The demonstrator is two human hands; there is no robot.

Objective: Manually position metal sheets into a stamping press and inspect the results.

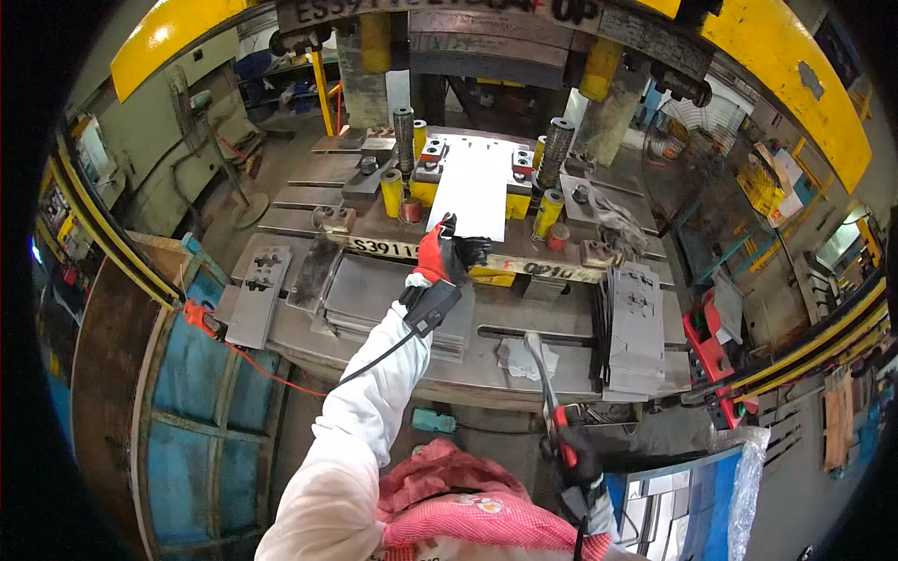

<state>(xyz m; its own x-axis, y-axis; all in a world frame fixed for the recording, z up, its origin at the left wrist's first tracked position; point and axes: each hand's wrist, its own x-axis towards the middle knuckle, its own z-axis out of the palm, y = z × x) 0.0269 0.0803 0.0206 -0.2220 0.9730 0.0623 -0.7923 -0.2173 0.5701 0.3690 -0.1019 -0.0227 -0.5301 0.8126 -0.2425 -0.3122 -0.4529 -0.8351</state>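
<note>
A bright, flat metal sheet (475,178) lies lengthwise over the lower die of a press. My left hand (454,254), in a red and black glove, is closed on its near left corner, thumb side on top; the fingers underneath are partly hidden. A dark box (433,309) with a cable is strapped to that wrist. Low on the right, my right hand (582,460), in a dark glove, grips the red handles of long grey tongs (543,374). The tongs' jaws point away from me, over the near edge of the press bed, apart from the sheet.
Metal sheets (374,299) are stacked left of centre on the bed (421,369). Cut plates stand in piles at its right (636,327) and left (257,297). Guide posts (554,154) and yellow blocks (391,194) flank the die. The upper die (491,51) hangs above.
</note>
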